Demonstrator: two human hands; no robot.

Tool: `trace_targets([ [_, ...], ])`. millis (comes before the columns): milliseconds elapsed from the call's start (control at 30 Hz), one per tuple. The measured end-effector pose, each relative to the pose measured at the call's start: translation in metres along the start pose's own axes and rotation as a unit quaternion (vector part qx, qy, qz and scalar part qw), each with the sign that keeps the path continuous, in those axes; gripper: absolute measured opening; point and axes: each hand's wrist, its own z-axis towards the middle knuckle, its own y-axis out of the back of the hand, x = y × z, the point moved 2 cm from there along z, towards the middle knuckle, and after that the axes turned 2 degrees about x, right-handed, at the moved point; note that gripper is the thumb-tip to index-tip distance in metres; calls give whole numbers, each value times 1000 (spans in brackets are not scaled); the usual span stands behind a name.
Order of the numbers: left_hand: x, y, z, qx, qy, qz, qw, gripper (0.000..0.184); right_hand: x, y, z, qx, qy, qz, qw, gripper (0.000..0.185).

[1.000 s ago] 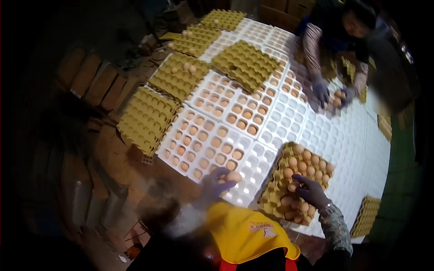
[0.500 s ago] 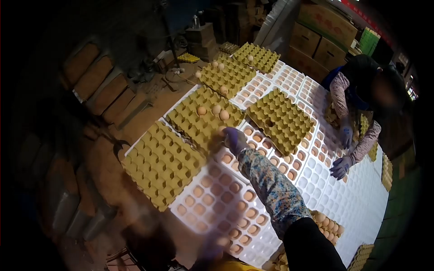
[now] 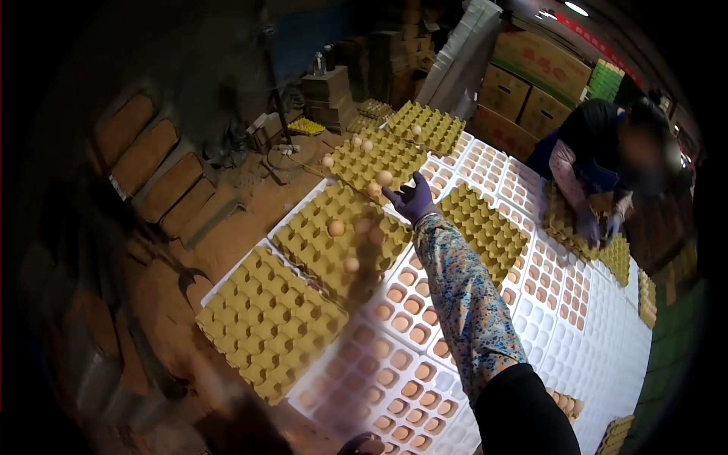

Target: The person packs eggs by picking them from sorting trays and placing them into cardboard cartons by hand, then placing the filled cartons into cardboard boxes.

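Note:
My right hand (image 3: 412,200), in a purple glove, reaches over the far end of a pulp egg tray (image 3: 303,220) with thumb and fingers apart. Close to its fingertips is a brown egg (image 3: 385,177), beside another egg (image 3: 374,190); the hand is not closed round either. Several loose eggs lie on this tray, among them a darker egg (image 3: 336,227) and a nearer egg (image 3: 352,264). At the bottom edge my left hand (image 3: 350,444), mostly cut off, appears closed round an egg (image 3: 371,447). White trays (image 3: 428,351) with eggs in their cells lie beneath my right arm.
A pulp tray (image 3: 269,322) lies at the near left, and another tray (image 3: 485,231) right of my forearm. Across the table a co-worker (image 3: 580,155) has both gloved hands at a pulp tray (image 3: 565,216). Cardboard boxes (image 3: 531,83) stand behind.
My right hand has moved farther away and opened. One more egg lies on the near pulp tray, and another is by my fingertips. The co-worker's hands have moved to a pulp tray. The view has shifted.

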Motion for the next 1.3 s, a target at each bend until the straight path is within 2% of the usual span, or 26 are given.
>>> trace_targets([
  [100,-41,-37,-13,50,-17,145,988,52,49,13,-61,6,-113,138,984,65],
  [133,-38,-43,-9,48,56,58,996,51,70,17,-102,12,-144,155,977,61],
  [167,-27,-40,-5,75,43,89,992,50,94,27,-157,1,-194,175,965,52],
  [200,-22,-37,1,109,3,143,984,49,115,57,-206,62,-196,151,967,43],
  [233,-17,-36,1,137,-29,192,971,48,147,79,-272,47,-153,69,985,42],
  [300,-13,-38,-6,164,-13,167,972,46,215,119,-406,-2,-78,-111,991,42],
  [333,-20,-53,-8,148,50,19,987,50,241,147,-476,-72,-70,-172,980,44],
  [367,-23,-55,1,166,28,169,971,51,268,158,-543,-192,-89,-234,949,43],
  [433,-16,-66,19,215,7,290,933,48,286,175,-666,-361,-113,-264,887,47],
  [467,-10,-84,29,214,-93,390,890,45,287,196,-722,-357,-159,-217,894,45],
  [500,-5,-108,36,207,-191,484,829,43,284,180,-764,-390,-152,-250,873,43],
  [567,-8,-166,58,126,-348,574,730,50,269,167,-823,-359,-140,-265,884,37],
  [633,-14,-210,87,58,-334,606,720,48,265,145,-842,-342,-127,-266,892,36],
  [700,0,-226,120,108,-303,705,632,47,252,133,-859,-339,-108,-269,895,36],
  [733,12,-224,130,106,-280,744,598,57,250,133,-869,-345,-103,-273,892,35],
  [833,13,-219,123,84,-316,751,574,71,249,137,-895,-382,-78,-292,874,33],
  [900,3,-226,107,76,-268,748,603,79,255,141,-916,-402,-129,-315,850,32],
  [967,6,-247,87,136,-320,621,703,71,254,140,-917,-423,-106,-391,811,26],
  [1000,9,-269,56,214,-304,557,742,61,259,133,-905,-370,-92,-446,810,24],
  [1033,31,-272,41,280,-153,507,801,50,271,119,-889,-288,-160,-449,831,29],
  [1100,57,-291,-15,432,-257,558,661,48,251,114,-875,-133,-78,-664,732,38],
  [1133,63,-302,-36,424,-267,596,628,45,237,118,-873,-118,-73,-717,683,41],
  [1167,68,-307,-51,412,-277,632,594,42,227,123,-867,-119,-72,-719,681,41],
  [1233,83,-315,-28,324,-358,605,634,46,217,135,-855,-95,-33,-781,616,42],
  [1267,84,-320,-15,312,-381,621,609,48,217,141,-854,-95,-36,-781,617,42],
  [1300,84,-325,-8,301,-405,635,584,50,221,151,-851,-73,-52,-743,663,40],
])
